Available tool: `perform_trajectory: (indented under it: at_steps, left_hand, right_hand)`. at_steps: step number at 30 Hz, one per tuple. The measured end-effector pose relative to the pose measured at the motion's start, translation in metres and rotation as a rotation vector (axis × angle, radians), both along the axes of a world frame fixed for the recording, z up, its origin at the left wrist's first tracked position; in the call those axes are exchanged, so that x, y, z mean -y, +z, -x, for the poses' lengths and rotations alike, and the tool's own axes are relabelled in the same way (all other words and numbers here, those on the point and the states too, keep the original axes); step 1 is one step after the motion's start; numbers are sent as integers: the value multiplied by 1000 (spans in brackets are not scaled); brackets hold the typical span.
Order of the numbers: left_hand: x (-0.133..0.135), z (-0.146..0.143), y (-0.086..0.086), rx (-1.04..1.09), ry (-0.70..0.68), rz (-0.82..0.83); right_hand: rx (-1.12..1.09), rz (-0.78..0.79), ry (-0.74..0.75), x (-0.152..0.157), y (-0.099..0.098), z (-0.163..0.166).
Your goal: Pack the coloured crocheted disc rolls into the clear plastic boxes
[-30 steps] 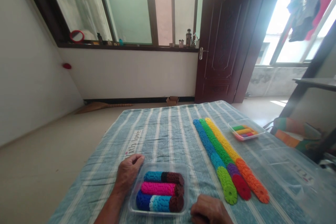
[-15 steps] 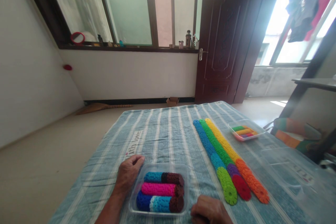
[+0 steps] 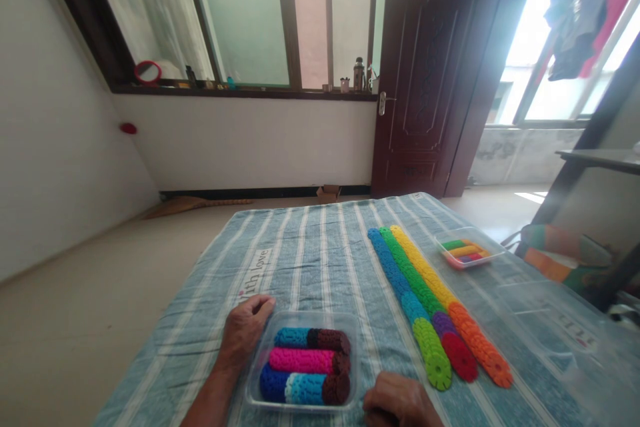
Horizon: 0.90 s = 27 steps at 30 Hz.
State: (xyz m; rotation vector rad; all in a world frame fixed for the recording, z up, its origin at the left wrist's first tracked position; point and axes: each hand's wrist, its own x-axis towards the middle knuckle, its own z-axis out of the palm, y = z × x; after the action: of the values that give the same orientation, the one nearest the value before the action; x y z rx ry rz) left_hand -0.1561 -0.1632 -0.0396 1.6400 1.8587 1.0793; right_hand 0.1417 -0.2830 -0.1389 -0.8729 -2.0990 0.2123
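Note:
A clear plastic container [image 3: 300, 407] stands on the striped cloth [image 3: 305, 253] in front of me. Three rows of stacked notched plastic discs lie in it: a blue-and-brown row [image 3: 295, 337], a pink-and-brown row [image 3: 303, 360] and a blue, white and brown row [image 3: 306, 388]. My left hand [image 3: 246, 325] rests on the cloth just left of the container, fingers curled into a loose fist. To the right of the container my right hand [image 3: 397, 400] also lies closed on the cloth. Neither hand shows anything held, though the inner fingers are partly hidden.
Three long disc rows lie right: blue to lime [image 3: 400, 287], green to red [image 3: 415, 280], yellow to orange [image 3: 435, 277]. Beyond them sits a second clear container [image 3: 470, 264] with more discs. A transparent lid-like sheet [image 3: 545, 320] lies at the right edge.

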Motion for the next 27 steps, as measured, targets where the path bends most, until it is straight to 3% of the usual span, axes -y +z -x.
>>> perform_trajectory:
  at_steps: [15, 27]
  left_hand:
    - [0, 1, -2, 4, -14, 1]
    - [0, 1, -4, 7, -21, 14]
  right_hand:
    - [16, 72, 22, 1, 0, -3]
    - [-37, 38, 13, 6, 22, 1]
